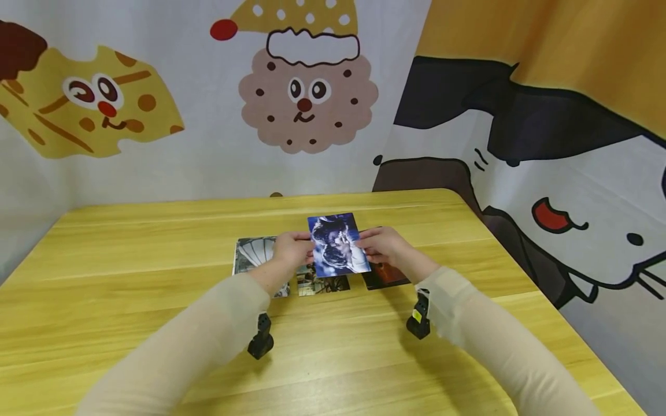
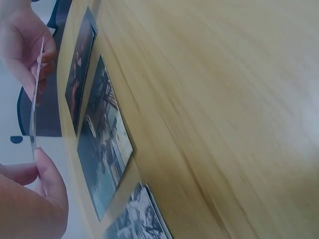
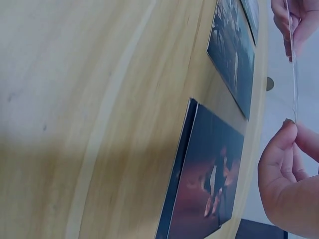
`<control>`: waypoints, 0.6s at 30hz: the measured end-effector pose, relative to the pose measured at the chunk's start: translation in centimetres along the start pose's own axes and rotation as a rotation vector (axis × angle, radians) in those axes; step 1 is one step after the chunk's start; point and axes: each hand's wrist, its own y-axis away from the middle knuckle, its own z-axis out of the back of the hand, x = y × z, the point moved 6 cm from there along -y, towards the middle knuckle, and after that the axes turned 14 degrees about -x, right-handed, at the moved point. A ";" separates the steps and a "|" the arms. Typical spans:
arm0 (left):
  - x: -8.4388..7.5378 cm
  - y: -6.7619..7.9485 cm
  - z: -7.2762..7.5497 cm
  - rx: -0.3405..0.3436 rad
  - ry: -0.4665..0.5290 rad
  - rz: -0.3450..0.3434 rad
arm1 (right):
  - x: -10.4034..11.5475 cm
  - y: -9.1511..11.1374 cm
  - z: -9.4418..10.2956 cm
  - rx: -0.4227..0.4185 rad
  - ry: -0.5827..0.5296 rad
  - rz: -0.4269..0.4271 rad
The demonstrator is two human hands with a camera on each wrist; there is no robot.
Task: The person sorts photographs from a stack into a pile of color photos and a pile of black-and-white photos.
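A blue-toned photo print (image 1: 338, 245) is held up above the table between both hands. My left hand (image 1: 291, 251) pinches its left edge, and my right hand (image 1: 386, 244) pinches the right edge. From the right wrist, the print (image 3: 294, 84) appears nearly edge-on. Three spots on the table below bear more prints: a black-and-white one (image 1: 255, 251) at left, partly behind the left hand, a middle one (image 1: 322, 285) partly covered by the raised print, and a dark reddish one (image 3: 209, 174) at right. The right spot shows at least two stacked prints.
The wooden table (image 1: 333, 358) reaches back to a cartoon-printed curtain (image 1: 198, 167). A small black camera hangs beneath each wrist, the left camera (image 1: 261, 338) and the right camera (image 1: 418, 318), both low over the tabletop.
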 end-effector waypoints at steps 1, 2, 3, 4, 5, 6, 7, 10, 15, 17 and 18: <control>0.0 0.0 -0.1 -0.001 -0.006 -0.003 | 0.0 0.0 0.1 0.004 0.006 0.004; 0.0 0.1 -0.2 -0.004 -0.014 -0.004 | -0.1 0.0 0.3 0.002 0.007 0.003; -0.1 0.1 -0.4 -0.003 -0.022 -0.008 | -0.1 0.1 0.4 0.003 0.006 0.005; -0.1 0.2 -0.5 -0.003 -0.031 -0.010 | -0.1 0.1 0.6 0.002 0.006 0.003; -0.2 0.3 -0.6 -0.002 -0.037 -0.012 | -0.1 0.1 0.8 0.001 0.005 0.003; -0.3 0.4 -0.7 -0.003 -0.039 -0.012 | -0.2 0.1 0.9 0.000 0.003 0.002; -0.3 0.5 -0.9 -0.005 -0.037 -0.010 | -0.2 0.1 1.1 -0.001 0.003 0.002; -0.6 0.7 -1.3 -0.006 -0.018 -0.015 | -0.4 0.1 1.7 -0.011 0.010 -0.002; -1.0 1.1 -2.3 -0.005 0.011 -0.028 | -0.7 -0.1 2.5 -0.025 0.020 -0.005; -1.1 1.2 -2.7 -0.008 0.004 -0.033 | -0.8 -0.2 2.9 -0.027 0.027 -0.002; -1.1 1.2 -2.9 -0.009 -0.002 -0.036 | -0.9 -0.3 3.1 -0.029 0.032 0.000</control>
